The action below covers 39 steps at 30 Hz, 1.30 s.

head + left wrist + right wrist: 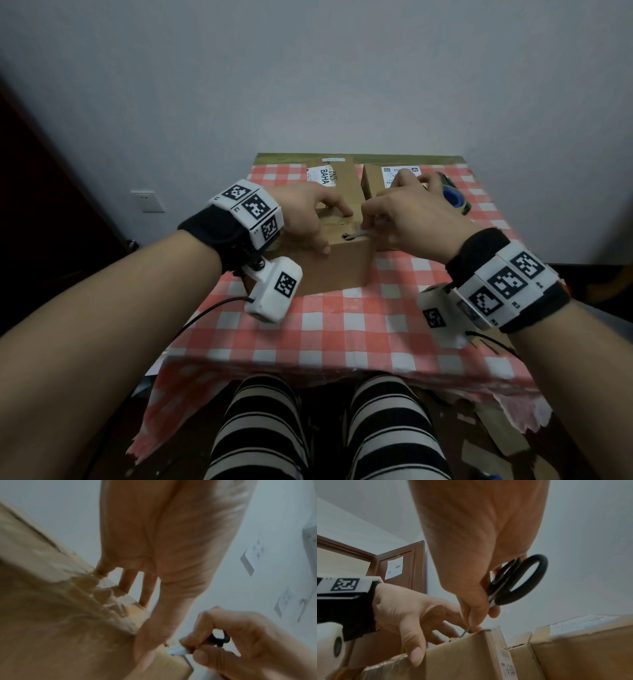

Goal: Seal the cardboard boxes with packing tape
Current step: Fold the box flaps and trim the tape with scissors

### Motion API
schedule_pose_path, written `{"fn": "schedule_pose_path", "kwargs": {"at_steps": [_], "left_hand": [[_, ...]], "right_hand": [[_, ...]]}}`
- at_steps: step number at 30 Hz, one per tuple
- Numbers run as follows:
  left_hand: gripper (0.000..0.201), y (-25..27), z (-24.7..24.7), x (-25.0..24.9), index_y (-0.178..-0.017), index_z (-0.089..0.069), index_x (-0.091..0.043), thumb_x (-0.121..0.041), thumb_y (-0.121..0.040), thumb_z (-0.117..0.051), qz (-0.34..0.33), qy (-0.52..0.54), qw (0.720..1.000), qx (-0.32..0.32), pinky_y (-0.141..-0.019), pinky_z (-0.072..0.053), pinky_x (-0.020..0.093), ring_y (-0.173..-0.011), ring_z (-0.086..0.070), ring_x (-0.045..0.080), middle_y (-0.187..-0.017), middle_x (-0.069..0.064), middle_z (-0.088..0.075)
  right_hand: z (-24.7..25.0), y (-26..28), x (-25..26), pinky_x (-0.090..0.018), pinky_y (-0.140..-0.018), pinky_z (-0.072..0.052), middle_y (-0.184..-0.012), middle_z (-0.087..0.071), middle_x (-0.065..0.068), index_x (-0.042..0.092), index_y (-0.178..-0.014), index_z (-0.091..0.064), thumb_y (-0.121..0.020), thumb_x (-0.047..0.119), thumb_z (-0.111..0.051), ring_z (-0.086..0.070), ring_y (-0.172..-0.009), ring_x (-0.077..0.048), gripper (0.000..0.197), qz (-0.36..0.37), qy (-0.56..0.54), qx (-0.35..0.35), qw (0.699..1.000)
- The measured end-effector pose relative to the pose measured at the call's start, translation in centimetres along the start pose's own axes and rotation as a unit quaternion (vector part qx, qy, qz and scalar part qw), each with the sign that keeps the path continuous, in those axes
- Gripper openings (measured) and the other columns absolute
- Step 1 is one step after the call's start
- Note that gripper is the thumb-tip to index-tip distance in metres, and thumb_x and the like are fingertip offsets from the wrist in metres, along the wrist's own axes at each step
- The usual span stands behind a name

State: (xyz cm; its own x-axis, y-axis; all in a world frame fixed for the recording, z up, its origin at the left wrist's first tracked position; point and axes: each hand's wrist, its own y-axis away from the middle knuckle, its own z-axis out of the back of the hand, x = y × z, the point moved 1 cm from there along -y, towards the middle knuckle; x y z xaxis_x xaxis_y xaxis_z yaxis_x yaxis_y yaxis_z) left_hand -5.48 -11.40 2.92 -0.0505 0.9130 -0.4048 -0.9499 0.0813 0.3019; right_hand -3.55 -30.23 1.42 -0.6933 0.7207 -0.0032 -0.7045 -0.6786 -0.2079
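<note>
The left hand (305, 219) rests on top of the near box (337, 265), fingers spread and bent down onto the cardboard, thumb lying over the front edge; it presses rather than grips. The right hand (407, 219) is curled around black-handled scissors (513, 580), and the blades reach down to the top front edge of that box, just beside the left thumb. In the right wrist view the scissor tip meets the cardboard at the torn seam, where crumpled clear tape (109, 599) clings to the flap. The near box sits in the middle of the checked cloth (342, 325) that covers the table. Behind it lie two more boxes side by side, a long box (337, 174) with a printed label on the left and a labelled box (376, 181) on the right. A tape roll (454, 198) lies at the far right of the cloth, partly hidden behind the right hand.
</note>
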Motion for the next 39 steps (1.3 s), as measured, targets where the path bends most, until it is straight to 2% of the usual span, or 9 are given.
{"fn": "schedule_pose_path", "kwargs": {"at_steps": [3,8,13,15,18,20,25,33,39], "left_hand": [[0.069,0.4,0.1,0.0,-0.114,-0.056,-0.046,-0.015,-0.062,-0.089,-0.01,0.009,1.0,0.016,-0.092,-0.05,0.033,-0.099,-0.057,0.017,-0.093,-0.022,-0.051],[0.07,0.6,0.0,0.0,-0.109,-0.052,-0.048,-0.016,-0.06,-0.09,-0.019,-0.001,1.0,0.013,-0.093,-0.051,0.037,-0.101,-0.059,0.018,-0.097,-0.018,-0.055],[0.072,0.8,0.0,-0.3,-0.117,-0.052,-0.042,-0.014,-0.062,-0.089,-0.022,-0.005,1.0,0.005,-0.088,-0.047,0.029,-0.098,-0.055,0.016,-0.089,-0.023,-0.049],[0.073,0.9,0.1,-0.4,-0.121,-0.053,-0.039,-0.013,-0.063,-0.088,-0.027,-0.012,1.0,0.005,-0.084,-0.042,0.026,-0.097,-0.053,0.015,-0.087,-0.026,-0.046],[0.071,0.9,0.0,-0.4,-0.119,-0.053,-0.037,-0.013,-0.062,-0.089,-0.027,-0.018,0.999,0.002,-0.084,-0.044,0.027,-0.097,-0.053,0.015,-0.089,-0.022,-0.049],[0.075,0.8,0.0,-0.3,-0.123,-0.054,-0.036,-0.014,-0.061,-0.089,-0.028,-0.021,0.999,0.003,-0.089,-0.047,0.03,-0.1,-0.054,0.016,-0.096,-0.018,-0.052],[0.076,0.6,0.0,-0.3,-0.127,-0.053,-0.036,-0.012,-0.063,-0.088,-0.035,-0.021,0.999,0.005,-0.081,-0.039,0.023,-0.098,-0.05,0.014,-0.095,-0.019,-0.047],[0.077,0.2,0.0,-0.1,-0.127,-0.054,-0.037,-0.012,-0.063,-0.088,-0.03,-0.015,0.999,0.011,-0.089,-0.042,0.027,-0.101,-0.049,0.014,-0.101,-0.015,-0.046],[0.076,0.2,0.1,-0.2,-0.127,-0.053,-0.037,-0.012,-0.064,-0.087,-0.028,-0.019,0.999,0.017,-0.089,-0.042,0.028,-0.1,-0.049,0.014,-0.089,-0.026,-0.043]], "right_hand": [[0.4,0.4,0.6,-0.04,-0.09,-0.022,-0.087,-0.063,0.012,0.03,-0.087,-0.06,-0.091,0.037,-0.062,-0.03,-0.095,-0.015,0.009,0.01,-0.044,0.021,0.999],[0.8,0.8,1.7,-0.038,-0.082,-0.019,-0.082,-0.053,0.011,0.031,-0.084,-0.052,-0.092,0.035,-0.058,-0.024,-0.093,-0.016,0.012,0.015,0.005,0.013,1.0],[0.9,1.1,3.3,-0.042,-0.083,-0.023,-0.08,-0.052,0.007,0.024,-0.091,-0.061,-0.09,0.016,-0.055,-0.034,-0.101,-0.024,0.01,0.053,0.098,-0.016,0.994],[0.9,1.1,3.4,-0.041,-0.082,-0.022,-0.08,-0.05,0.007,0.025,-0.091,-0.059,-0.088,0.017,-0.055,-0.032,-0.099,-0.022,0.009,0.049,0.098,-0.014,0.994],[0.9,0.8,2.7,-0.038,-0.079,-0.019,-0.085,-0.057,0.01,0.029,-0.087,-0.054,-0.09,0.025,-0.056,-0.024,-0.092,-0.015,0.005,0.019,0.036,0.007,0.999],[0.6,0.7,2.1,-0.038,-0.082,-0.021,-0.086,-0.062,0.008,0.032,-0.086,-0.054,-0.09,0.026,-0.057,-0.028,-0.094,-0.016,0.008,-0.007,-0.021,0.03,0.999],[-0.5,0.8,0.8,-0.041,-0.091,-0.026,-0.078,-0.06,0.01,0.029,-0.091,-0.064,-0.091,0.022,-0.062,-0.036,-0.106,-0.019,0.007,-0.058,-0.125,0.051,0.989],[-1.4,1.0,-0.3,-0.04,-0.088,-0.028,-0.063,-0.053,0.011,0.037,-0.06,-0.054,-0.087,0.017,-0.068,-0.044,-0.09,-0.017,0.037,-0.086,-0.221,0.049,0.97],[-0.7,1.1,0.5,-0.038,-0.085,-0.023,-0.081,-0.063,0.014,0.032,-0.081,-0.058,-0.088,0.024,-0.062,-0.036,-0.102,-0.017,0.012,-0.054,-0.106,0.011,0.993]]}}
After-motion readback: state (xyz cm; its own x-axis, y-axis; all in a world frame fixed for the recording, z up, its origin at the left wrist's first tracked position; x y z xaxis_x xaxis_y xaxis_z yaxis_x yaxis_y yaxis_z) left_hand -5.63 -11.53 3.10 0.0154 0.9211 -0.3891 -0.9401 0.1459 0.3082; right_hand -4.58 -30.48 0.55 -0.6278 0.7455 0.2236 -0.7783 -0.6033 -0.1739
